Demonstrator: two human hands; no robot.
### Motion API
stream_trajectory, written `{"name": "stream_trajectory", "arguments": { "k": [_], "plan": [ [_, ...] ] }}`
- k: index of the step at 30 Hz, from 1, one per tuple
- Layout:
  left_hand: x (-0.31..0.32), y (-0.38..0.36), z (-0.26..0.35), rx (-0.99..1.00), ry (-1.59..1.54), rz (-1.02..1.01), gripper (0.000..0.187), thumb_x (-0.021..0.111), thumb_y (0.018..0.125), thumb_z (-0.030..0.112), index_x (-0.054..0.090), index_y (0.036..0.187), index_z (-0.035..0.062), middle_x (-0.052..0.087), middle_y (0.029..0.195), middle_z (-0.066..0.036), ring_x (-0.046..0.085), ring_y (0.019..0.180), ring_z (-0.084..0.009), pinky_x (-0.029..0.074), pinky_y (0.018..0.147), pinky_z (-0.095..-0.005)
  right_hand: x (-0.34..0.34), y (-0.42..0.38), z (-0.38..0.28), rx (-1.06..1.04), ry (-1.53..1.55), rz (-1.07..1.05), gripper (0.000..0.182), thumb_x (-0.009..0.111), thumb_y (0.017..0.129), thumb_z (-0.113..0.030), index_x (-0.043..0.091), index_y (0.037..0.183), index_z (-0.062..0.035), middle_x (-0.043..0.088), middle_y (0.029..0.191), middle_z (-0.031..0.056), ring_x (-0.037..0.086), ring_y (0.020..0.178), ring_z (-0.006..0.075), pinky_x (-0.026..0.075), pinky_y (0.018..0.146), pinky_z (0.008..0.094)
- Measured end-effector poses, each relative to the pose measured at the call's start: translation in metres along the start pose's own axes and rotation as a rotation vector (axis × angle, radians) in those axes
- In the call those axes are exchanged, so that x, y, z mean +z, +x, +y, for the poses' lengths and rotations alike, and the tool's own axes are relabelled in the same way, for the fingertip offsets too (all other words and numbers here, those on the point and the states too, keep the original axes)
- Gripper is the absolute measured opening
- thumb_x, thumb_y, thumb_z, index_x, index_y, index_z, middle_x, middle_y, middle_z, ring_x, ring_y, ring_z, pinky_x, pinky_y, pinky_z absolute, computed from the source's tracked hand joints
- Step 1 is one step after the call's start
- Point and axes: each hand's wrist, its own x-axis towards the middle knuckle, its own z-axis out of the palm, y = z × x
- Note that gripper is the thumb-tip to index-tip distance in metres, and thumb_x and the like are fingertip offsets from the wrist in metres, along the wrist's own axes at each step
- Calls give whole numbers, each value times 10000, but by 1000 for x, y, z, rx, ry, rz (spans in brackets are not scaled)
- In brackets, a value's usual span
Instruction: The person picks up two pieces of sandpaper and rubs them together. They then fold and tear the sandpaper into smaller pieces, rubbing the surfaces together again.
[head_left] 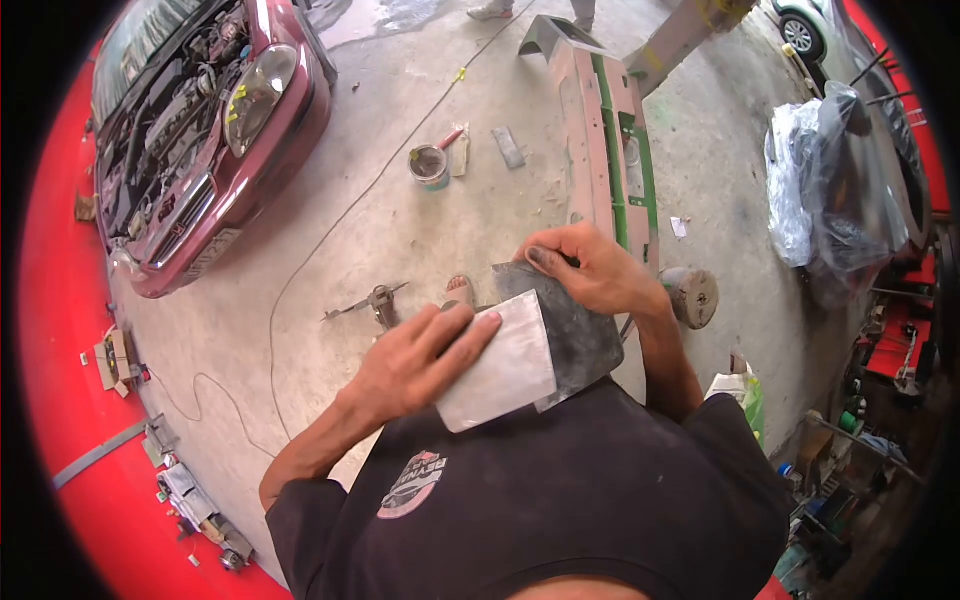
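My left hand (418,360) is closed on a pale grey sheet (500,370) that looks like sandpaper, fingers flat over its upper left edge. Behind and to the right of it, a dark grey sheet of sandpaper (585,345) hangs from my right hand (592,268), pinched at its top edge between thumb and fingers. The pale sheet overlaps the dark one in front of my dark shirt (580,490). Whether the two sheets are joined is hidden by the overlap.
A bumper (590,140) with pink and green patches stands ahead. On the floor are an open can (429,167), a grey flat block (508,147) and a long cable (345,205). A maroon car (230,240) with its engine bay exposed is at left. Another person's shoe (490,12) shows at top.
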Motion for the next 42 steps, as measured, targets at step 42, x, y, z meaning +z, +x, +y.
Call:
{"name": "stream_trajectory", "arguments": {
  "k": [42],
  "plan": [
    [24,28,-28,-509,-584,7,331,663,993,74,695,1323,74,709,1082,-178,680,920,-364,536,791,-428,-39,-51,-4,187,-29,292,108,772,967,-69,709,984,17,701,810,24,614,797,40,503,724,231]
  ]
}}
